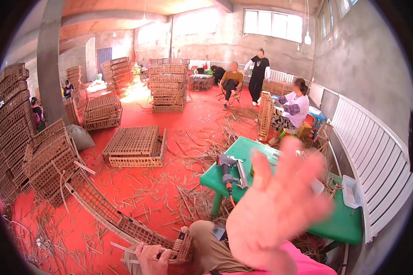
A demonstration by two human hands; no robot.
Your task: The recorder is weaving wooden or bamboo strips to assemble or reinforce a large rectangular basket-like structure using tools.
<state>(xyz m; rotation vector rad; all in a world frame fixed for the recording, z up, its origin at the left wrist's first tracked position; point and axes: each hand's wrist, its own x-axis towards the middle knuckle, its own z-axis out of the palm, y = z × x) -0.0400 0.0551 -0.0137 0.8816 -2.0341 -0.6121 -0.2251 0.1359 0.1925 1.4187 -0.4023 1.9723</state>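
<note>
The green worktop (342, 224) stands beyond my right fingers (293, 158), blurred, spread wide and released. My left fingers (159, 251) grasp the woven frame's (138, 230) near end; it stretches away to their left. Left of my right fingers, a nail gun (226, 171) lies on the worktop.

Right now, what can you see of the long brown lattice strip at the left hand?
The long brown lattice strip looks woven from wood or cane, with open, squarish mesh and paler edging. It slants across the lower left of the view, turning upward at its near end, where the left hand grips it.
</note>
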